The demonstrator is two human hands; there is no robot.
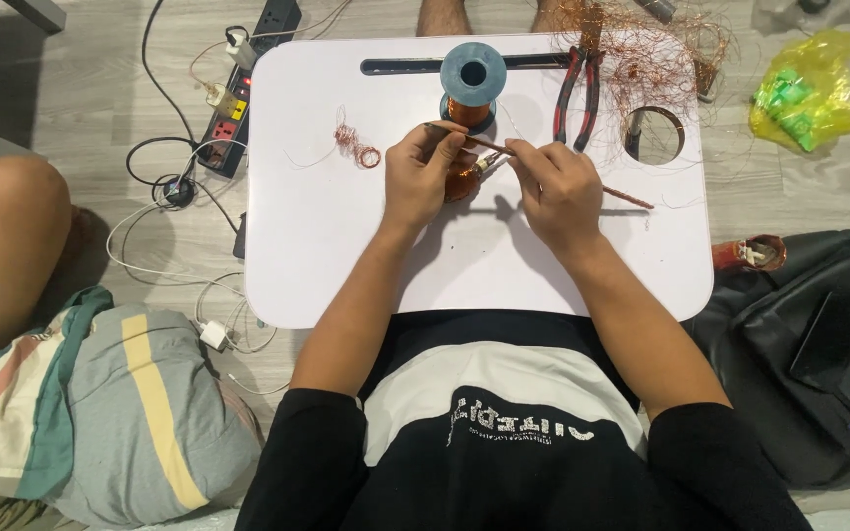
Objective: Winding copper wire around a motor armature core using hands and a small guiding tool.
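A white counter (327, 246) fills the middle of the frame. At its centre the left hand (423, 177) and right hand (555, 189) meet, fingers closed on a thin brown rod (630, 198) over a small copper coil (461, 181). Just above stands a blue spool (472, 79); red-handled pliers (576, 93) lie upper right.

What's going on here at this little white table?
A person sits on the floor at a white lap table, working with copper wire. The left hand holds a small copper coil, and the right hand pinches a thin rod that runs across both hands. A blue spool of wire stands just behind them. Red-handled pliers and a tangle of loose wire lie at the table's far right.
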